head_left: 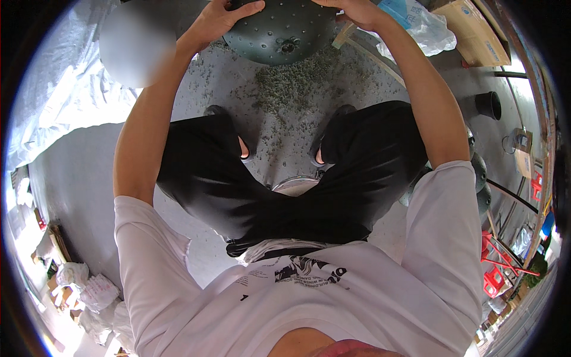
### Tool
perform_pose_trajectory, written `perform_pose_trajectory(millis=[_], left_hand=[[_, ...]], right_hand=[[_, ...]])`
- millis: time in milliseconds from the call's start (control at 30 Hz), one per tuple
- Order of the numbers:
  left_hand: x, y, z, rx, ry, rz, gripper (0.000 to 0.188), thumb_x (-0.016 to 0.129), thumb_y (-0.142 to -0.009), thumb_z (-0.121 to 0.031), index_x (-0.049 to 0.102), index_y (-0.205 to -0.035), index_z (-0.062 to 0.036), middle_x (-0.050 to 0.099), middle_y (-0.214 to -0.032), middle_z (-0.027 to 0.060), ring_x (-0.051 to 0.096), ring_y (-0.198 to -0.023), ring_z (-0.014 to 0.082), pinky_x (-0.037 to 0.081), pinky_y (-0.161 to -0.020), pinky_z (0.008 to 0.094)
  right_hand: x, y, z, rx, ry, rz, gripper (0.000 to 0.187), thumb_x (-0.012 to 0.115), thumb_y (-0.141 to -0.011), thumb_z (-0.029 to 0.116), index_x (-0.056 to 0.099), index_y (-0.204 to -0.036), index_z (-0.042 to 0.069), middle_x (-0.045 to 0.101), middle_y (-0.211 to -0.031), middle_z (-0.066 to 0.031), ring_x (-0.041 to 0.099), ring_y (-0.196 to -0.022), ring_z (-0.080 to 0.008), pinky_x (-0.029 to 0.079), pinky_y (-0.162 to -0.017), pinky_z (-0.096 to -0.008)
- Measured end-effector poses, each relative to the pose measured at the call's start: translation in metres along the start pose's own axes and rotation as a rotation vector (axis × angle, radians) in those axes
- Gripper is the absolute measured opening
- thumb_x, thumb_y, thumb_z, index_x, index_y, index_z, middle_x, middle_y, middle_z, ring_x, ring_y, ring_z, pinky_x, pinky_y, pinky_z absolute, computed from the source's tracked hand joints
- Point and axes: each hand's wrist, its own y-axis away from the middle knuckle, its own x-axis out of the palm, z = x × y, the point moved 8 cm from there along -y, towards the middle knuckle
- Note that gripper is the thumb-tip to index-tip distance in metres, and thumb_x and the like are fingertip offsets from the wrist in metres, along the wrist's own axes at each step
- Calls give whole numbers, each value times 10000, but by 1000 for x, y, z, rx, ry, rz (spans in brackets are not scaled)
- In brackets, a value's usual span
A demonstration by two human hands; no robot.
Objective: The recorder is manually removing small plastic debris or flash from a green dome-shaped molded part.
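Note:
A dark green ball [279, 33] with small knobs over its surface is at the top of the head view, its upper part cut off by the frame. Its lower side carries a round knobby spot. My left hand [217, 19] grips the ball's left side, thumb laid over the top. At the opposite side, my right hand [358, 12] holds it too, though most of those fingers are cut off or hidden. Under the ball, small green bits [285, 86] lie scattered over the grey floor between my feet.
Clear plastic bags [431, 33] and a cardboard box [470, 35] stand at the far right, near a black pot [488, 105]. More dark green balls [479, 172] sit beside my right arm. White sheeting [71, 83] covers the far left. Red stools [492, 279] are at the right.

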Motion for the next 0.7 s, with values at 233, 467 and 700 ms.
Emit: perform_pose_trajectory(millis=[233, 467, 700], left_hand=[[-2, -2, 0, -41, -34, 14, 686, 754, -876, -537, 628, -1225, 40, 679, -1008, 120, 648, -883, 206, 519, -787, 352], [-4, -1, 0, -74, -73, 3, 717, 750, -881, -530, 618, -1264, 61, 684, -1052, 141, 656, -923, 226, 524, -825, 367], [-26, -16, -27, 44, -1, -22, 819, 756, -879, -538, 552, -1359, 94, 656, -1204, 180, 630, -1086, 256, 491, -961, 380]], right_hand=[[3, 2, 3, -14, -31, 54, 622, 709, -932, 510, 681, -1179, -60, 701, -1081, -175, 680, -980, -296, 537, -835, -432], [1, 2, 1, 47, 29, 49, 640, 692, -936, 537, 681, -1192, -50, 694, -1117, -186, 670, -1023, -307, 525, -873, -462], [-15, 5, 22, -20, -47, 16, 761, 664, -934, 576, 562, -1389, -25, 571, -1388, -242, 538, -1299, -405, 445, -1060, -581]])
